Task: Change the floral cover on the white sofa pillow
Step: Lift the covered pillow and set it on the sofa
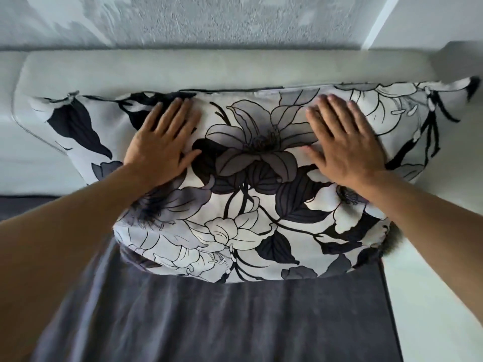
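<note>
Floral pillow (251,194) against sofa back (183,66); both hands flat, pressing it.

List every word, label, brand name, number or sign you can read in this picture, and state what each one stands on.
None: no readable text shows anywhere.
The floral pillow bears only printed flowers and leaves, with no tag in view.
The white sofa back, the grey seat cover and the textured wall carry no lettering.

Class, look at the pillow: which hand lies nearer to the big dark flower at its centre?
Right, narrowly. The right hand lies flat beside the dark flower, its thumb touching the petals; the left hand lies flat slightly further off.
</note>
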